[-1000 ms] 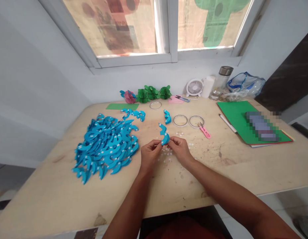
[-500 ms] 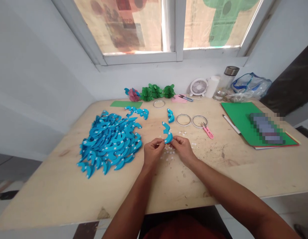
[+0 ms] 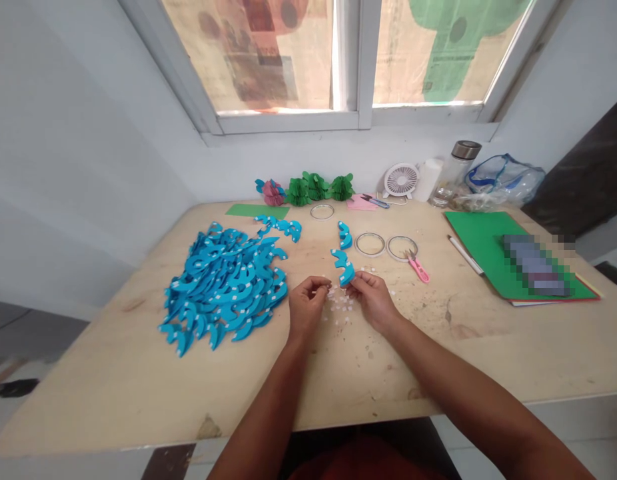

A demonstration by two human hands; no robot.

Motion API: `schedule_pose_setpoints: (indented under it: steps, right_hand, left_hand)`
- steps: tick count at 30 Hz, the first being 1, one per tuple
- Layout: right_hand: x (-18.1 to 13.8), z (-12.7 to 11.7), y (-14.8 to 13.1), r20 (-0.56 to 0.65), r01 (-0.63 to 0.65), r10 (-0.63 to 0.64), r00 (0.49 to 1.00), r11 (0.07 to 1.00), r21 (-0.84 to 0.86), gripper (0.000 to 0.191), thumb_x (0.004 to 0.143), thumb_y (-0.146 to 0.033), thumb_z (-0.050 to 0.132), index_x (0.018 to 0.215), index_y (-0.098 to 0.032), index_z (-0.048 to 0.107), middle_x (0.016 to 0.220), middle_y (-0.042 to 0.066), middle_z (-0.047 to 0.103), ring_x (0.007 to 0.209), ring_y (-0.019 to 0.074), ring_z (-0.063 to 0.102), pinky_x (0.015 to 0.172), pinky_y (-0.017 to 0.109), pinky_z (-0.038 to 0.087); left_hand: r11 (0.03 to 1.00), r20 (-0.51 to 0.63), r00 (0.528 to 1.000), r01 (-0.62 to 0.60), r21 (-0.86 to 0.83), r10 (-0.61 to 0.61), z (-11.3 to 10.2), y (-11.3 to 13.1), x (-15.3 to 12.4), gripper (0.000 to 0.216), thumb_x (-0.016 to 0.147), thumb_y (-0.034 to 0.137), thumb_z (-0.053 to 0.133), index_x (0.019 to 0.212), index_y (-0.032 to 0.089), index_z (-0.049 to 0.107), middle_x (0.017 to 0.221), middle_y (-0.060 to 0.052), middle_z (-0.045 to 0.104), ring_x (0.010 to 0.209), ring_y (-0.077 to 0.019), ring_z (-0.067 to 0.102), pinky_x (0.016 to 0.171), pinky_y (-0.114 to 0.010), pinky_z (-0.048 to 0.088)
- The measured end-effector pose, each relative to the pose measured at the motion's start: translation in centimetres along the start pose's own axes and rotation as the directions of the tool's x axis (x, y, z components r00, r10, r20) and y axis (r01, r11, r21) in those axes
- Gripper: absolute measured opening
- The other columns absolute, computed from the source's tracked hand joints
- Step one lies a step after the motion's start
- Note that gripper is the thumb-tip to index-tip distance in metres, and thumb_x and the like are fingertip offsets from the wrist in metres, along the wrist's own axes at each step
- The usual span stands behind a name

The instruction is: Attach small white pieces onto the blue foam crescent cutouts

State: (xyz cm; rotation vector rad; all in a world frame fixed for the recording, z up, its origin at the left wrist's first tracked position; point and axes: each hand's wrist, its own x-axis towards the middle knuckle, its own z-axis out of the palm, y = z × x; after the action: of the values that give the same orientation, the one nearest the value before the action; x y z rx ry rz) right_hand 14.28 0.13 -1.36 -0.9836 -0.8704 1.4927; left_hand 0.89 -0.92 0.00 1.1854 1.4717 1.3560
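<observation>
Between the thumb and fingers of my right hand (image 3: 377, 300) is a curved blue paper piece (image 3: 347, 274) with small white squares on it. My left hand (image 3: 306, 305) is pinched closed just to the left, apart from that piece; a tiny whitish bit seems to show at its fingertips, too small to name. Scattered white bits (image 3: 343, 306) lie on the table between my hands. Beyond the held piece are another blue piece (image 3: 339, 256) and a small blue stack (image 3: 344, 236). A large heap of blue paper pieces (image 3: 223, 277) spreads to the left.
Rolls of tape (image 3: 370, 245) and pink snips (image 3: 418, 268) lie right of centre. Green folded-paper figures (image 3: 316, 187), a small fan (image 3: 401, 180) and a glass bottle (image 3: 456, 175) line the wall. Green sheets (image 3: 481, 257) with a blurred object on top lie at right.
My left hand has come away from the blue paper piece and moved slightly apart from it. My right hand keeps the piece. The view has shifted a little.
</observation>
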Motion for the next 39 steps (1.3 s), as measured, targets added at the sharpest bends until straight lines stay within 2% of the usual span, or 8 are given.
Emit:
schedule_pose_setpoints:
  steps: [7,10,12,16,21,25,34,39]
  right_hand:
    - [0.06,0.07,-0.05,0.024,-0.002,0.001,1.000,0.999,0.044,0.016,0.065,-0.033,0.066,0.067,-0.017,0.066,0.062,0.002,0.063,0.054,0.0104,0.049,0.055,0.024,0.037]
    - [0.08,0.08,0.00,0.032,0.002,-0.003,0.999,0.999,0.048,0.016,0.065,-0.033,0.066,0.068,-0.017,0.066,0.062,0.001,0.064,0.054,0.0105,0.049,0.055,0.024,0.037]
    - [0.09,0.05,0.09,0.035,0.006,-0.008,0.999,0.999,0.051,0.017,0.066,-0.034,0.066,0.069,-0.017,0.067,0.062,0.002,0.063,0.054,0.0107,0.049,0.056,0.024,0.037]
    - [0.06,0.02,0.20,0.050,0.014,-0.017,0.999,0.999,0.048,0.017,0.067,-0.035,0.066,0.070,-0.018,0.066,0.061,0.001,0.062,0.055,0.0111,0.049,0.056,0.024,0.037]
    - [-0.12,0.14,0.01,0.090,0.019,-0.016,0.996,0.999,-0.032,0.022,0.066,-0.038,0.067,0.073,-0.017,0.067,0.064,0.002,0.063,0.055,0.0119,0.050,0.056,0.025,0.038]
    - [-0.26,0.22,-0.08,0.136,0.034,-0.015,0.991,0.991,-0.133,0.022,0.068,-0.039,0.066,0.070,-0.017,0.066,0.059,0.001,0.060,0.054,0.0121,0.049,0.055,0.024,0.038]
    - [-0.56,0.41,-0.42,0.206,0.067,0.000,0.979,0.946,-0.318,0.022,0.072,-0.037,0.062,0.065,-0.017,0.065,0.057,0.000,0.059,0.054,0.0118,0.050,0.054,0.023,0.038]
    - [-0.25,0.15,0.13,0.207,0.064,-0.011,0.978,0.967,-0.247,0.033,0.079,-0.045,0.053,0.066,-0.017,0.064,0.060,0.003,0.061,0.056,0.0133,0.052,0.056,0.025,0.040]
  left_hand:
    - [0.997,0.059,0.998,-0.011,0.074,0.007,0.12,-0.49,0.07,0.018,0.069,0.028,0.056,0.061,0.014,0.065,0.057,-0.001,0.062,0.056,-0.0141,0.056,0.053,-0.023,0.042]
    - [0.999,0.039,0.999,-0.035,0.033,0.034,0.02,-0.78,0.17,0.018,0.067,0.024,0.057,0.077,0.014,0.069,0.072,-0.003,0.068,0.066,-0.0160,0.060,0.060,-0.024,0.045]
    - [1.000,0.011,0.999,-0.030,0.001,0.030,-0.05,-0.77,0.19,0.022,0.067,0.023,0.057,0.084,0.015,0.069,0.073,-0.004,0.068,0.066,-0.0152,0.060,0.059,-0.024,0.045]
    - [0.994,0.021,0.999,0.047,-0.095,-0.045,-0.12,-0.54,0.26,0.025,0.069,0.030,0.059,0.084,0.014,0.069,0.057,-0.001,0.062,0.052,-0.0118,0.055,0.051,-0.022,0.041]
    - [0.933,0.148,0.976,0.198,-0.299,-0.160,-0.17,-0.48,0.52,0.032,0.067,0.040,0.062,0.082,0.013,0.069,0.065,-0.005,0.065,0.056,-0.0120,0.057,0.051,-0.022,0.041]
    - [0.893,0.178,0.964,0.250,-0.375,-0.195,-0.24,-0.57,0.65,0.032,0.065,0.042,0.065,0.076,0.012,0.068,0.063,-0.005,0.064,0.054,-0.0115,0.055,0.048,-0.021,0.040]
    - [0.915,0.049,0.982,0.189,-0.357,-0.184,-0.27,-0.49,0.76,0.022,0.063,0.035,0.065,0.061,0.013,0.063,0.058,-0.002,0.063,0.051,-0.0105,0.053,0.052,-0.023,0.041]
    - [0.964,-0.083,0.991,0.082,-0.251,-0.106,-0.21,0.13,0.51,0.017,0.066,0.030,0.062,0.062,0.014,0.065,0.057,-0.002,0.064,0.051,-0.0115,0.054,0.051,-0.023,0.041]
